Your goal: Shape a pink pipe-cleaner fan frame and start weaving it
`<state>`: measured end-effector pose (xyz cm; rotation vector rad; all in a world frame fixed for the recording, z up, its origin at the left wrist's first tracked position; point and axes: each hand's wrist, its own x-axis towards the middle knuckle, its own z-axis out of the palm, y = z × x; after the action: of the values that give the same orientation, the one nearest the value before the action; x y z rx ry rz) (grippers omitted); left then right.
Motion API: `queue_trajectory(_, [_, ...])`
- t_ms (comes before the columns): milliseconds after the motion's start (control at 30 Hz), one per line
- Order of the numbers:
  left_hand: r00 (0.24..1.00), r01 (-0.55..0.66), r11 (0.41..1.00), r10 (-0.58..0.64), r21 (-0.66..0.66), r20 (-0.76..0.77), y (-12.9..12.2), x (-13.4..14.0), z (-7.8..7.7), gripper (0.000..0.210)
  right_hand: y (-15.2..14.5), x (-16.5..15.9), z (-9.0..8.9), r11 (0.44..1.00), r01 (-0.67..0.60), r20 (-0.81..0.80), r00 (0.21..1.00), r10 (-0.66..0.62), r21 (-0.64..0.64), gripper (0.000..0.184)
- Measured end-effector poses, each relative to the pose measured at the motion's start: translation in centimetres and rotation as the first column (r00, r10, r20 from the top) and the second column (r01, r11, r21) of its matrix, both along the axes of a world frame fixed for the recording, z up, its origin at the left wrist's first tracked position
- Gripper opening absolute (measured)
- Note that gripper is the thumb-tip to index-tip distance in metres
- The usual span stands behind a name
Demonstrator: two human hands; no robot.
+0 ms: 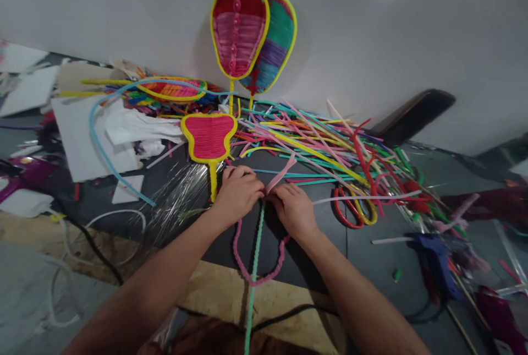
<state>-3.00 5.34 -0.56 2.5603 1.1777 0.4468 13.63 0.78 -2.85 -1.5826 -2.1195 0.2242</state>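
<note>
My left hand (238,194) and my right hand (295,209) meet in front of me, fingertips pinched close together on pipe cleaners. A twisted pink pipe cleaner (236,250) hangs below them in a rounded loop. Down through the loop's middle runs a green pipe cleaner (258,245), crossing its bottom and reaching toward my lap. Light pink pipe cleaner ends (284,170) stick up beyond my fingers. The exact joint is hidden by my fingertips. Just past my left hand lies a fan shape (208,137) with a pink middle and yellow edge.
Two finished fan shapes (239,30) lean on the grey wall. Loose pipe cleaners (305,135) are heaped behind my hands. Scissors (348,209) with red and yellow handles lie right, near a blue glue gun (439,264). White sheets (93,140) and a purple glue gun (28,173) are left.
</note>
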Motion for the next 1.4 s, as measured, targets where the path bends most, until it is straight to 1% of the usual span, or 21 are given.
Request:
queue_trajectory(67, [0.999,0.029,1.0,-0.029,0.003,0.015,-0.1,0.0,0.1,0.012,0.0,0.0,0.0,1.0,0.003,-0.008,1.0,-0.003,-0.005,0.012])
queue_trajectory(133, [0.998,0.054,0.999,-0.054,0.003,0.021,-0.2,0.0,0.3,0.014,0.0,0.0,-0.1,0.999,0.036,-0.025,0.999,-0.037,-0.015,0.011])
queue_trajectory(233, [0.997,0.08,0.997,-0.08,-0.003,0.013,-0.2,0.0,0.4,0.018,0.0,0.1,-0.2,0.998,0.06,-0.084,0.995,-0.062,-0.019,0.011])
queue_trajectory(333, [0.995,0.095,0.995,-0.095,-0.011,0.018,-0.2,0.0,0.3,0.017,0.1,0.2,-0.3,1.0,0.019,-0.165,0.986,-0.017,0.007,0.021])
queue_trajectory(367, [0.995,0.097,0.995,-0.097,-0.014,0.018,-0.1,0.0,0.2,0.016,0.1,0.2,-0.3,1.0,0.011,-0.191,0.982,-0.008,0.014,0.021])
queue_trajectory(433, [0.995,0.097,0.995,-0.096,-0.019,0.02,-0.1,0.0,0.0,0.015,0.1,0.3,-0.2,1.0,-0.014,-0.223,0.975,0.017,0.013,0.014])
queue_trajectory(467, [0.995,0.094,0.995,-0.094,-0.019,0.022,-0.1,0.0,0.0,0.015,0.1,0.3,-0.1,0.999,-0.033,-0.228,0.973,0.035,0.012,0.012])
queue_trajectory(533, [0.995,0.091,0.996,-0.09,-0.017,0.029,-0.1,0.0,0.1,0.016,0.2,0.3,-0.1,0.998,-0.068,-0.217,0.974,0.069,0.013,0.014])
queue_trajectory(633, [0.996,0.087,0.996,-0.087,-0.016,0.028,-0.3,0.1,0.4,0.015,0.3,0.3,0.0,0.998,-0.062,-0.189,0.98,0.064,0.015,0.013])
queue_trajectory(733, [0.999,0.036,0.999,-0.036,-0.011,0.032,-0.5,0.4,0.7,0.012,0.3,0.3,0.0,1.0,-0.027,-0.171,0.985,0.027,0.006,0.011])
queue_trajectory(800, [0.999,-0.011,1.0,0.011,0.001,0.044,-0.7,0.6,0.7,0.016,0.3,0.3,0.1,1.0,-0.015,-0.158,0.987,0.016,0.005,0.012])
queue_trajectory(867, [0.998,-0.028,1.0,0.027,0.01,0.057,-0.8,0.7,0.7,0.017,0.4,0.3,0.1,1.0,-0.007,-0.158,0.987,0.007,0.0,0.013])
queue_trajectory(967, [0.998,-0.025,0.999,0.024,0.022,0.066,-0.8,0.9,0.6,0.016,0.4,0.5,0.2,1.0,-0.017,-0.194,0.981,0.012,-0.026,0.015])
queue_trajectory(1100, [0.994,-0.084,0.995,0.081,0.054,0.067,-0.6,0.9,0.6,0.014,0.5,0.6,0.1,0.996,-0.023,-0.264,0.964,0.0,-0.082,0.008])
queue_trajectory(1233, [0.984,-0.166,0.985,0.162,0.05,0.07,-0.4,0.7,0.6,0.01,0.4,0.7,0.2,0.994,-0.068,-0.241,0.969,0.047,-0.081,0.01])
queue_trajectory(1400, [0.978,-0.202,0.979,0.201,0.013,0.053,-0.1,0.4,0.6,0.01,0.3,1.0,0.6,0.986,-0.15,-0.217,0.967,0.132,-0.069,0.013])
